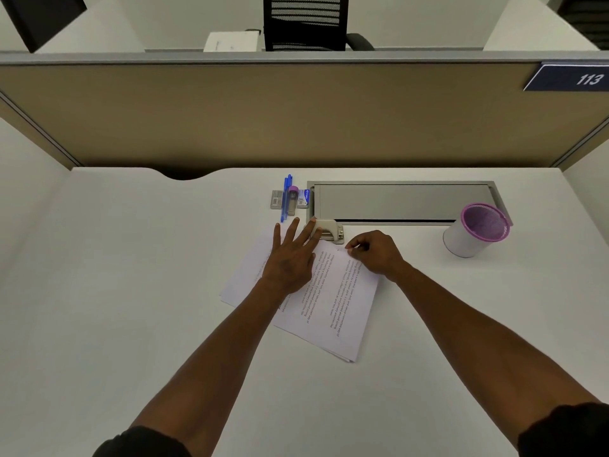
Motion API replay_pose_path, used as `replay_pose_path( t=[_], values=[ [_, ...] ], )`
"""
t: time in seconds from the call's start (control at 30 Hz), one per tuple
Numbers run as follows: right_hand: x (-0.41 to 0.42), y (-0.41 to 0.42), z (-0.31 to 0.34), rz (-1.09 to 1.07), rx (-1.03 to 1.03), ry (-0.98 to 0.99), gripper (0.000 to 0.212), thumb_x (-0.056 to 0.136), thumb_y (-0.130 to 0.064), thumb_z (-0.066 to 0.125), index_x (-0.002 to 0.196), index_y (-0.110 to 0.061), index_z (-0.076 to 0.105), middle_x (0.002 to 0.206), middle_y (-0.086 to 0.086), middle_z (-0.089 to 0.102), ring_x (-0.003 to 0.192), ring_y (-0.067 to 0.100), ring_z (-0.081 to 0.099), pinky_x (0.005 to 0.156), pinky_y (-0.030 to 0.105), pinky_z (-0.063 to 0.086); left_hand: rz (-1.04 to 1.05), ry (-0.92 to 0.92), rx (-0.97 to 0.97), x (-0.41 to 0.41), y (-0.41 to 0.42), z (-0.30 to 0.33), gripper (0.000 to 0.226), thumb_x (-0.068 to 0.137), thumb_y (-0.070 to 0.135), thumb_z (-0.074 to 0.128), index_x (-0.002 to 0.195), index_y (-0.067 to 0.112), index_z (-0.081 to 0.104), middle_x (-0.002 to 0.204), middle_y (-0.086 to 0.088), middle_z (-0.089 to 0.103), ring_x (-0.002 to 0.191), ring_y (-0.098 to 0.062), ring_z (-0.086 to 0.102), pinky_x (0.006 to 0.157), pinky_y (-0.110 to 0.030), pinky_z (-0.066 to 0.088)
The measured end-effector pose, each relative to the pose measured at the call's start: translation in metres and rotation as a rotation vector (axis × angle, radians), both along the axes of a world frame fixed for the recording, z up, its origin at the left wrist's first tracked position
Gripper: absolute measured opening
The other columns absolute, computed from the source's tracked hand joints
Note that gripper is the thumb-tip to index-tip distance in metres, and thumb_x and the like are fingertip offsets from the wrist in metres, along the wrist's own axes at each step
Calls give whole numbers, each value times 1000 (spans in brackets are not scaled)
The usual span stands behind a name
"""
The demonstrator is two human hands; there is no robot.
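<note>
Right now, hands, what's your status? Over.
Left hand flat on white printed paper stack. Right hand pinching its top edge. Small beige hole punch at edge. Nothing blocking.

Hole punch (329,231) behind papers (326,301)

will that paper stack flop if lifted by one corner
Probably flops: the paper stack is thin loose sheets, edges fanned apart. Likely slides easily on the smooth desk, hence the left hand pressing it flat while the right hand pinches its top edge.
</note>
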State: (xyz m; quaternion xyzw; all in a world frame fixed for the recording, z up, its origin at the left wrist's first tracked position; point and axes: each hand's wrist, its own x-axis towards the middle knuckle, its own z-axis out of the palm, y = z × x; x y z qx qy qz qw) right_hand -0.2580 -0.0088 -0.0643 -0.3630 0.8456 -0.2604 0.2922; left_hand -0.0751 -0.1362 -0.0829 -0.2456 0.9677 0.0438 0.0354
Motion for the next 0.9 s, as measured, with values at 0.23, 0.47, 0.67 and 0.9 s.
replay_pose_path(
  t=[0.23, 0.47, 0.67, 0.9],
  values=[
    [4, 7, -4, 16, 9, -8, 12, 86, -23, 72, 95, -17, 78, 94, 0, 74, 82, 13, 65, 71, 24, 46, -5, 31, 15, 1, -1, -2, 62, 102, 45, 30, 157, 30, 8, 166, 3, -2, 153, -27, -4, 120, -58, -7],
    [2, 18, 2, 114, -6, -34, 11, 86, -22, 71, 94, -18, 78, 93, -2, 73, 81, 9, 64, 69, 20, 46, -19, 146, 20, 2, 4, 2, 60, 102, 41, 35, 157, 25, 15, 166, 1, 4, 153, -25, -2, 122, -49, -7],
    [-4, 30, 16, 230, 19, -43, 6, 87, -26, 71, 91, -26, 75, 90, -8, 71, 82, 8, 65, 67, 16, 47, -66, 303, 234, 1, 30, 7, 48, 97, 45, 49, 139, 21, 52, 146, -2, 51, 141, -23, 38, 117, -40, 28],
    [-16, 40, 37, 328, 6, -14, 5, 86, -29, 71, 90, -30, 75, 89, -16, 70, 80, 0, 64, 73, 19, 45, 103, 199, 545, -9, 46, 17, 38, 94, 36, 61, 126, 16, 63, 127, -3, 66, 116, -22, 58, 95, -25, 39]
  ],
)
